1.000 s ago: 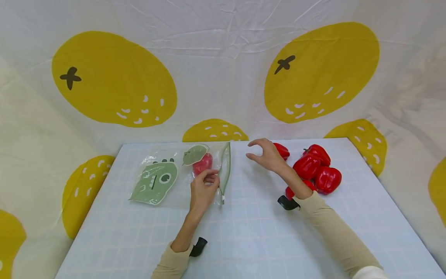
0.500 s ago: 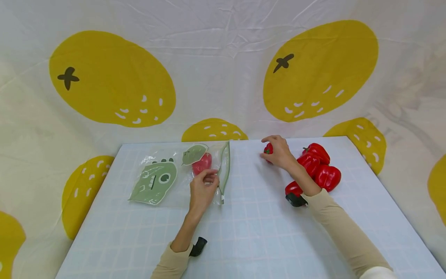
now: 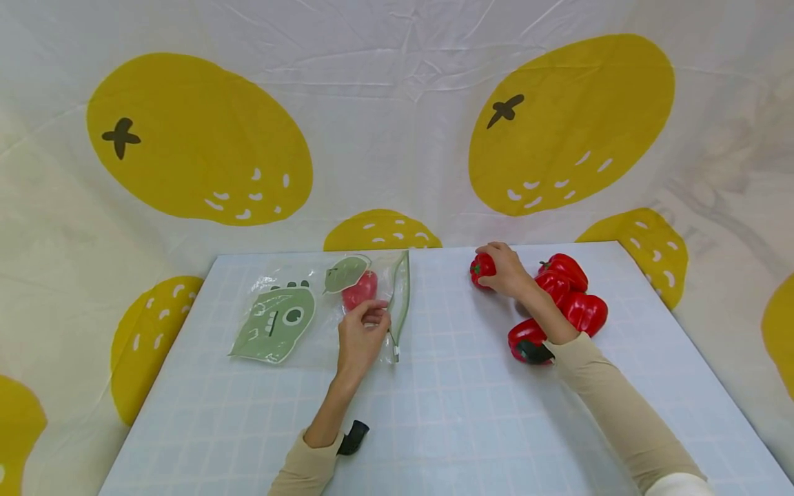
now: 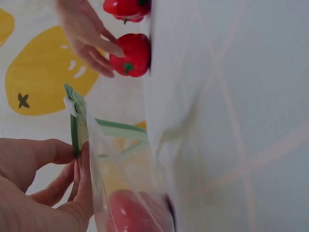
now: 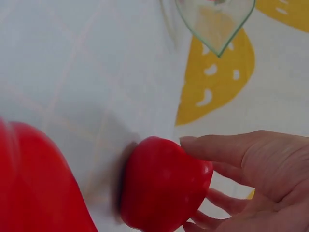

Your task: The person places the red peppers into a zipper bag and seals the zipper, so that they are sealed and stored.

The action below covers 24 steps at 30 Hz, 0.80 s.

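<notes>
Green edging trims a clear plastic zip bag (image 3: 263, 337) on the pale checked worktop (image 3: 446, 393), a red item (image 3: 358, 293) inside; the left hand (image 3: 362, 341) pinches its mouth edge. Beyond, rightward, lie clustered glossy red bell peppers (image 3: 584, 315). Farther still, the right hand (image 3: 510, 272), empty a second ago, now curls its fingers around a lone red bell pepper (image 3: 479, 271), so bag mouth and pepper are both held.

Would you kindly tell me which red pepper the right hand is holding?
It is the leftmost loose pepper, near the far edge of the table; the right hand curls round it, while the other loose peppers lie grouped to its right.
</notes>
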Each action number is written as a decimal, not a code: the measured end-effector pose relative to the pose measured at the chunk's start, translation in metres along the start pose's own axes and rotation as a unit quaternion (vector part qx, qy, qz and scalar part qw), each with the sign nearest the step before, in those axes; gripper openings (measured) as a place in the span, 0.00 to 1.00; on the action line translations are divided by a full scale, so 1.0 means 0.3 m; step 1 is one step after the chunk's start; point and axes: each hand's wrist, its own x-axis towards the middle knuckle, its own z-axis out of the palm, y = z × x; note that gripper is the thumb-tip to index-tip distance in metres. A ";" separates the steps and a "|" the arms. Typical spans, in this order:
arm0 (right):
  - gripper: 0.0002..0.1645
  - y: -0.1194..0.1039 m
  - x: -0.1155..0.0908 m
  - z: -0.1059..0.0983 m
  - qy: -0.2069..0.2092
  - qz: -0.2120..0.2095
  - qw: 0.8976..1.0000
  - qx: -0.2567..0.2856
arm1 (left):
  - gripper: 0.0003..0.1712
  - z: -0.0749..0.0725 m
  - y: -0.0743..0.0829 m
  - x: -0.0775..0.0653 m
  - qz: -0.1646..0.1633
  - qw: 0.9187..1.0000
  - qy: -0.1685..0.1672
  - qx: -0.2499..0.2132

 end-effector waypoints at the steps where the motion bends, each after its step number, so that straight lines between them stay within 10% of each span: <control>1: 0.38 0.003 0.001 0.000 -0.004 0.002 1.000 0.003 | 0.08 0.000 -0.001 0.001 0.000 1.000 0.001 0.000; 24: 0.37 0.017 0.010 -0.035 -0.037 -0.022 0.999 -0.027 | 0.09 -0.008 -0.006 0.005 -0.016 1.000 -0.010 0.006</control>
